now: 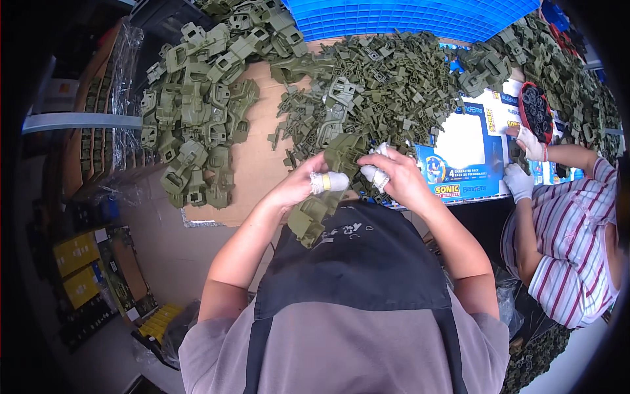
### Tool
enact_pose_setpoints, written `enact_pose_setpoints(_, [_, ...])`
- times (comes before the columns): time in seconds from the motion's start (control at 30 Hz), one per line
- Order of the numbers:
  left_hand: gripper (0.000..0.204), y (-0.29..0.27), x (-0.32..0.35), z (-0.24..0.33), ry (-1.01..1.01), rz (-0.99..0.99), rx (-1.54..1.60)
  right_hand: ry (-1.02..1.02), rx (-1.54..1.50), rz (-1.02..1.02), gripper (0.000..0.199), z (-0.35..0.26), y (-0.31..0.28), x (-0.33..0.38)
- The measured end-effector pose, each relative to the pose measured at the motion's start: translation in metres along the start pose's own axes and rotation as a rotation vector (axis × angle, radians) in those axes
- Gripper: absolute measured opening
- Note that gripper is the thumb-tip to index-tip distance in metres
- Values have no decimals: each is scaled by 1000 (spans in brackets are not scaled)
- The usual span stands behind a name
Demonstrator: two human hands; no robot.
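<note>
My left hand [312,182], with white wrapping on the thumb, grips an olive-green plastic toy vehicle body [307,220]. The body is tilted, its lower end hanging over the table's front edge above my apron. My right hand [399,172], also with wrapped fingertips, is pinched closed close to the body's upper right side. Whatever lies between its fingers is hidden. Just beyond both hands spreads a heap of small green plastic parts [387,85]. Another green vehicle body [338,108] rests on that heap.
More green vehicle bodies [197,98] are piled at the left on brown cardboard [252,167]. A blue plastic crate [407,20] stands at the back. Printed blue-and-white card [462,177] lies to the right. A co-worker in a striped shirt [571,256] works there beside a red basket of black parts [535,111].
</note>
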State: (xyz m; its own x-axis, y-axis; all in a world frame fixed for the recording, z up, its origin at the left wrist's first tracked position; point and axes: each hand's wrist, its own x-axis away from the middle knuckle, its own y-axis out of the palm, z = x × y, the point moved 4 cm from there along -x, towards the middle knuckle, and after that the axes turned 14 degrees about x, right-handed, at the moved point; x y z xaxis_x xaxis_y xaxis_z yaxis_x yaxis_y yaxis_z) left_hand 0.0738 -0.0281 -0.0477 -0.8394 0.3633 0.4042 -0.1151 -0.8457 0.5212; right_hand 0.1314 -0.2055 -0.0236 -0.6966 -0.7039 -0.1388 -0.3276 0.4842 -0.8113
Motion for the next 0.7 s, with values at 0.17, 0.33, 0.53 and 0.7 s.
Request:
enact_pose_setpoints(0.17, [62, -2, 0, -6, 13, 19, -5, 54, 64, -113, 32, 0, 7, 2])
enact_pose_setpoints(0.33, [54, 6, 4, -3, 12, 26, -67, 12, 44, -75, 40, 3, 13, 9])
enact_pose_setpoints(0.53, [60, 15, 10, 5, -2, -16, -78, -30, -36, -52, 36, 2, 9, 8])
enact_pose_setpoints(0.7, [64, 13, 5, 6, 35, -46, -209, 47, -94, -9, 28, 4, 14, 10])
